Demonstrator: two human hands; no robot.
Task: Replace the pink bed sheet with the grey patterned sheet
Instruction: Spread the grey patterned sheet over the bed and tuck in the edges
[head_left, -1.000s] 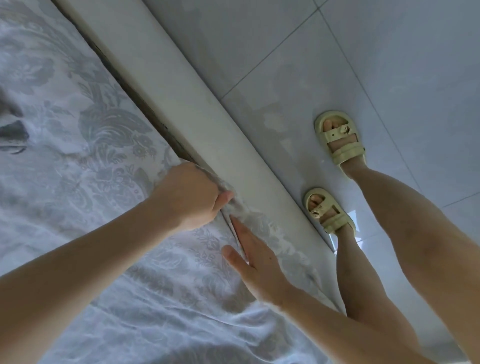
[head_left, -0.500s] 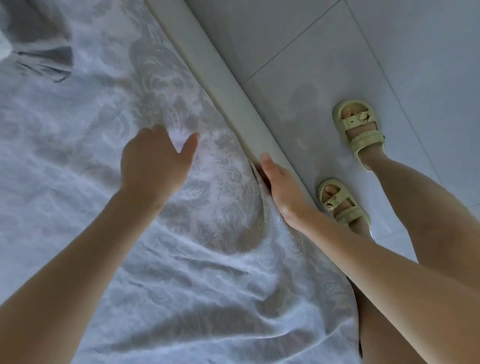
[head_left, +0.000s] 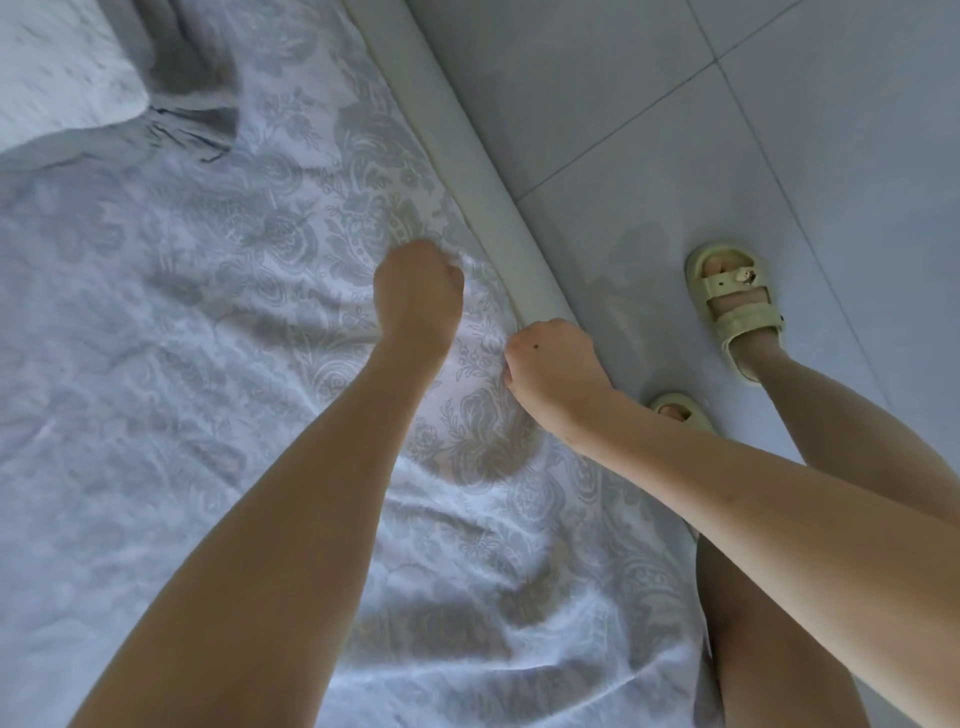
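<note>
Gripping grey floral-patterned fabric sheet (head_left: 208, 364) at bed's side.
Clutches wrinkled cloth, spread across the bed, in 2 curled fists: left grip (head_left: 418, 291) just inside the edge, right grip (head_left: 553, 371) on the sheet's border, touching pale padded bed frame (head_left: 467, 156) beside grey tiled floor (head_left: 675, 104).

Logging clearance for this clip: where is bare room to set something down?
Free: the grey patterned sheet left of the left hand, below the pillow; floor tiles beyond the bed rail, past the sandals. Crowded: the bed edge, where it and the right hand grip the sheet.
</note>
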